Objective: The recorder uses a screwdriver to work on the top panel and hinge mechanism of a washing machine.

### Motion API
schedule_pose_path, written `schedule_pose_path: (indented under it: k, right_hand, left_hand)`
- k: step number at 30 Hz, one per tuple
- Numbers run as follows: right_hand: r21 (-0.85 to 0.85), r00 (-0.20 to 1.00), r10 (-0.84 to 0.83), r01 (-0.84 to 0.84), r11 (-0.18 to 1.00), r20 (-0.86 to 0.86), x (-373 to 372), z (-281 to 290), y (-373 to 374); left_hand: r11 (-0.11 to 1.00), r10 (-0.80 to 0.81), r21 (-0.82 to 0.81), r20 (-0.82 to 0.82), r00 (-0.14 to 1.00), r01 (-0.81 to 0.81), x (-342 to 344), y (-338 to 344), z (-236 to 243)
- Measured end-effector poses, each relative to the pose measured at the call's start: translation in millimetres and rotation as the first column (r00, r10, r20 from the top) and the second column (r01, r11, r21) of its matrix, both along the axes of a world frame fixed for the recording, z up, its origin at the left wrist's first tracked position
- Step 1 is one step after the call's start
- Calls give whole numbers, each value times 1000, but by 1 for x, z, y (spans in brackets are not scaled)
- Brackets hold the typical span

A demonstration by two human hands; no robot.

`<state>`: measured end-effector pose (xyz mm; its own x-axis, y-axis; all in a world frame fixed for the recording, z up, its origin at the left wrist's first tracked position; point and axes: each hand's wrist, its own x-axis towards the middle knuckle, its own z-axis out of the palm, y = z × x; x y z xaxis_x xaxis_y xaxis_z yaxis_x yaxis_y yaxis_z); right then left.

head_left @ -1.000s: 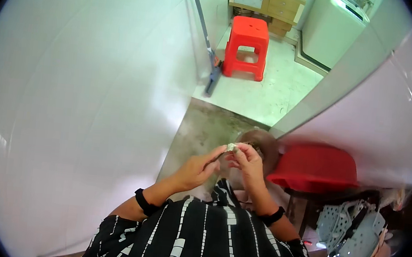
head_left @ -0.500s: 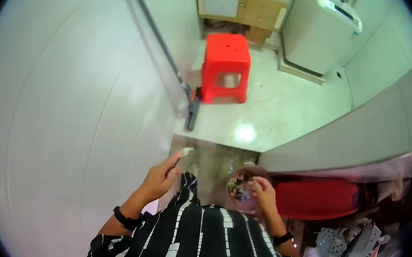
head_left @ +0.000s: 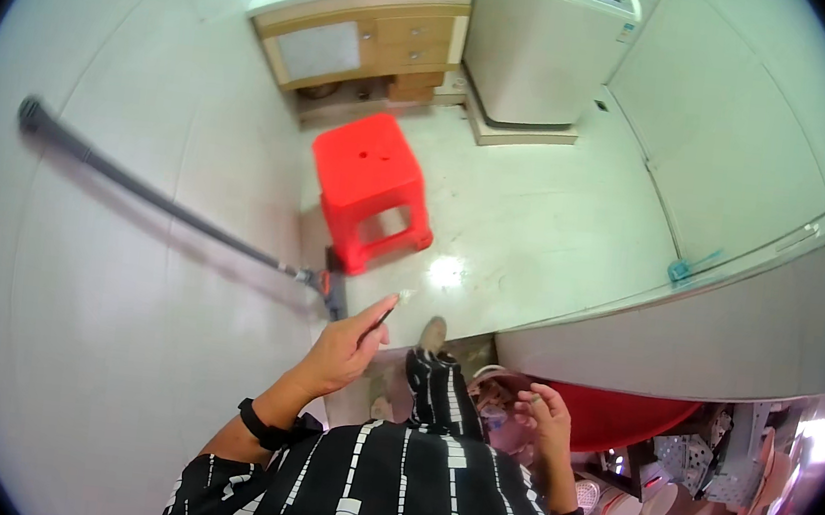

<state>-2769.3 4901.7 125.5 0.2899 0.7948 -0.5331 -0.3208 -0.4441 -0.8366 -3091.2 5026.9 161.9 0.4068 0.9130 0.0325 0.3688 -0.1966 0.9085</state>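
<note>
Two bare hands of mine reach out on the near side of one red plastic stool [head_left: 362, 164]. My left hand [head_left: 340, 353], just short of the stool, is closed around one slim dark-handled tool [head_left: 378, 320]; its pale tip is blurred against the floor, so I can't make out its kind. My right hand [head_left: 547, 414], farther right of the stool, has loosely curled fingers; I cannot tell whether they pinch anything.

Beside that hand, nearer me than the stool, sits one waste bin [head_left: 506, 438], partly hidden by my trouser leg [head_left: 441, 391], its contents hard to make out. One red basin [head_left: 617, 418] lies well right of the stool, partly covered by the partition. Left of the stool leans one long grey pole [head_left: 176, 210]. Beyond it stand one washing machine [head_left: 524, 53] and one vanity cabinet [head_left: 395, 37], both cut off above.
</note>
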Motion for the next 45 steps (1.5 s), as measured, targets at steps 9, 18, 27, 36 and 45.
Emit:
schedule_pose_path:
  k: [9,18,27,36,45]
  right_hand:
    - [93,955,-280,289,953,-102,63,4,132]
    - [-4,895,-445,445,896,-37,112,41,229]
    - [83,832,-554,550,831,36,142,55,300]
    - [179,904,-405,380,907,135,166,88,449]
    - [449,958,-3,-132,884,288,193,144,643]
  left_hand:
    - [955,-75,-274,155,985,116,97,177,32]
    - [909,16,-400,323,946,121,158,329,64]
    - [820,-157,-442,440,884,365,219,437,73]
    - [722,-318,-459,445,837,518,258,549,76]
    - [597,-563,-427,380,734,679,313,635,110]
